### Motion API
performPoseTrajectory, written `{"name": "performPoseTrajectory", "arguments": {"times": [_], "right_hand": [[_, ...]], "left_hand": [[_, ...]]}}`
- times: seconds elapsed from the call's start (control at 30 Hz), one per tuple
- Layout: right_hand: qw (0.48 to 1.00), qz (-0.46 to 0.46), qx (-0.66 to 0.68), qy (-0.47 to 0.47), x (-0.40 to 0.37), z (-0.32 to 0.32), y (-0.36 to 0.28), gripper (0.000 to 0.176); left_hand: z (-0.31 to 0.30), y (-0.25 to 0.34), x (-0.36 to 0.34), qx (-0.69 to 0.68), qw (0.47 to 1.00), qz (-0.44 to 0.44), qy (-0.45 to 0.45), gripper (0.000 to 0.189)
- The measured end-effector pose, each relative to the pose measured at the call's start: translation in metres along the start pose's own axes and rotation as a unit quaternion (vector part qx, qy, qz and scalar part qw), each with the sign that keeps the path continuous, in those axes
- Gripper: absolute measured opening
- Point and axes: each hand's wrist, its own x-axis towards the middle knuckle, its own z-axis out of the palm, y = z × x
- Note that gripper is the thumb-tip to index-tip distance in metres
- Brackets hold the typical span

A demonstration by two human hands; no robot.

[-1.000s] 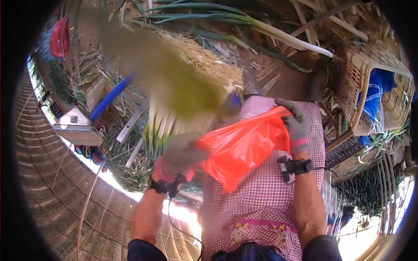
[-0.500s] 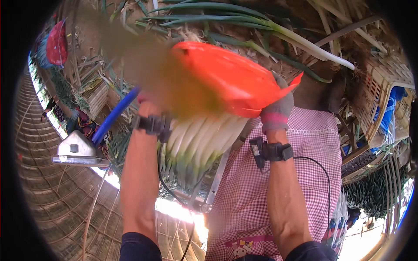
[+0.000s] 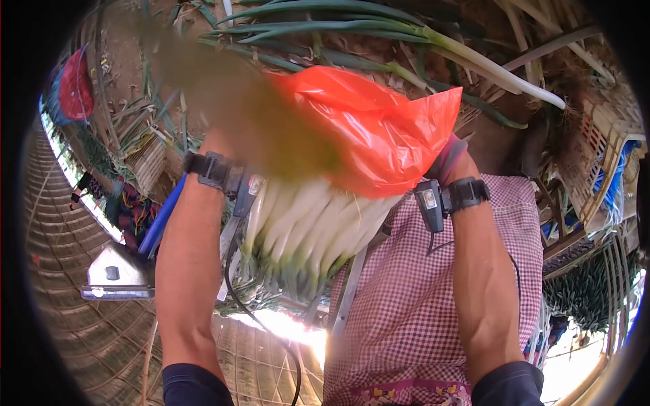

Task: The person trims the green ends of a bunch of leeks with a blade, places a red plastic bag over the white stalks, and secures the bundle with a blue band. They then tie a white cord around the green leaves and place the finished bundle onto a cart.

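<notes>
A red plastic bag [image 3: 379,128] covers the root end of a thick bundle of green onions [image 3: 305,223], whose white stalks show below it and turn green lower down. At the bag's right side is my right hand [image 3: 449,159], in a glove with a pink cuff; the bag hides its fingers. My left arm reaches up to the bag's left side, but a brown-green blur covers my left hand. Both wrists wear black straps with small devices.
Long green onions [image 3: 474,61] lie on the soil beyond the bag. A plastic crate [image 3: 596,152] with blue plastic stands at right, another crate [image 3: 147,162] at left. A metal box-like object [image 3: 116,274] is at lower left. A checked apron [image 3: 433,291] covers the lap.
The red bag has spread wider and its right corner has risen. My right hand has moved slightly right behind it, and my left forearm has shifted left and up.
</notes>
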Motion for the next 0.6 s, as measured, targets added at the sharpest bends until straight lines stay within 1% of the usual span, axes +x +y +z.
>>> {"name": "performPoseTrajectory", "arguments": {"times": [0.07, 0.17, 0.23, 0.33, 0.4, 0.47, 0.6], "right_hand": [[0.999, 0.050, -0.009, 0.007, 0.002, -0.003, 0.004, 0.022], [0.992, 0.120, -0.030, 0.033, 0.002, -0.003, 0.014, 0.023], [0.984, 0.163, -0.047, 0.053, -0.001, 0.000, 0.023, 0.024], [0.975, 0.202, -0.062, 0.067, -0.007, 0.004, 0.037, 0.025], [0.974, 0.200, -0.074, 0.071, -0.013, 0.008, 0.049, 0.026], [0.977, 0.175, -0.104, 0.066, -0.017, 0.013, 0.068, 0.027], [0.996, 0.079, -0.016, 0.050, -0.051, 0.032, 0.071, 0.025]], "left_hand": [[0.000, 0.002, -0.009, 0.067, 0.997, -0.043, -0.014, 0.030], [0.000, 0.022, -0.026, 0.177, 0.978, -0.111, -0.011, 0.030], [0.003, 0.028, -0.031, 0.213, 0.968, -0.134, -0.006, 0.030], [0.006, 0.033, -0.036, 0.242, 0.958, -0.155, 0.003, 0.031], [0.007, 0.036, -0.040, 0.248, 0.955, -0.164, 0.009, 0.031], [0.005, 0.039, -0.046, 0.243, 0.954, -0.174, 0.011, 0.031], [0.003, 0.050, -0.071, 0.199, 0.961, -0.192, 0.010, 0.033]]}}
